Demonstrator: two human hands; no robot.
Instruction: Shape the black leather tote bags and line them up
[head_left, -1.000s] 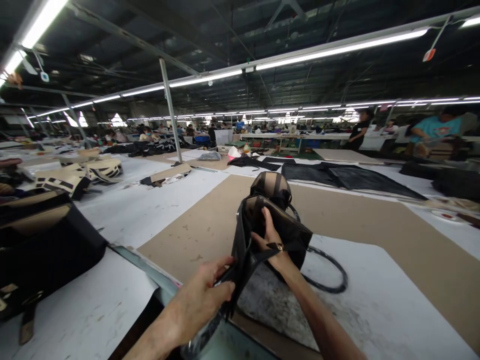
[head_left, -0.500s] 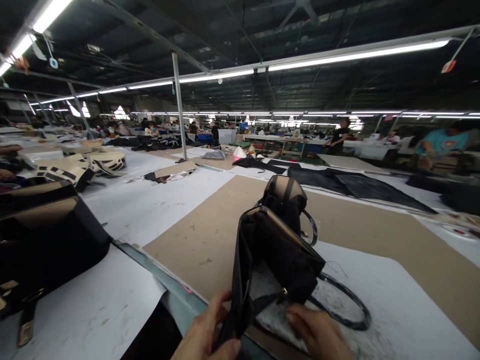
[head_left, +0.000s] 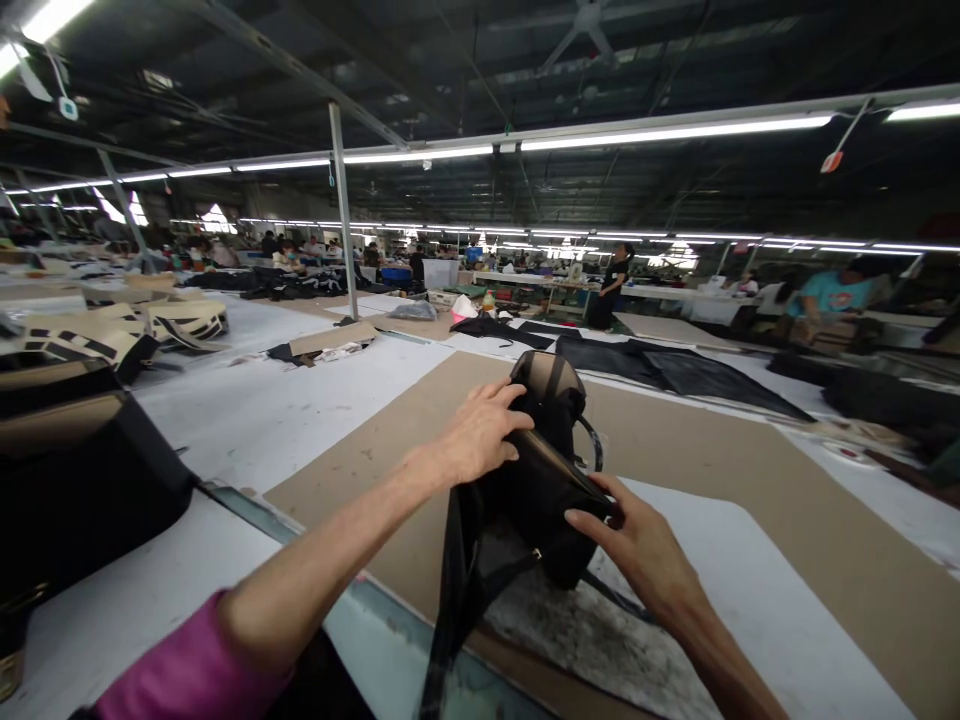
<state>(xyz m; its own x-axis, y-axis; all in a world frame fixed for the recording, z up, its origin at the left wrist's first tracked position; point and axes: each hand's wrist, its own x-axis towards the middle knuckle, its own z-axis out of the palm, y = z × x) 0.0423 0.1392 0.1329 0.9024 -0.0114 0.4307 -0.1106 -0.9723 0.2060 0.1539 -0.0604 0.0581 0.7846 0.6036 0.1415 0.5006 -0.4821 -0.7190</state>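
A black handbag with a tan striped panel at its far end stands on the worktable in front of me. My left hand rests on the bag's top rim at the far side, fingers curled over the edge. My right hand grips the bag's near right corner with thumb and fingers. A black strap hangs from the bag toward me, over the table's edge.
Brown cardboard sheet and white paper cover the table. A large black bag sits at left. Black leather pieces lie further back. Striped bags are piled at far left. Other workers stand at distant tables.
My left hand left the strap near the table edge and reached up onto the bag's top rim. My right hand rose from the paper to the bag's right corner.
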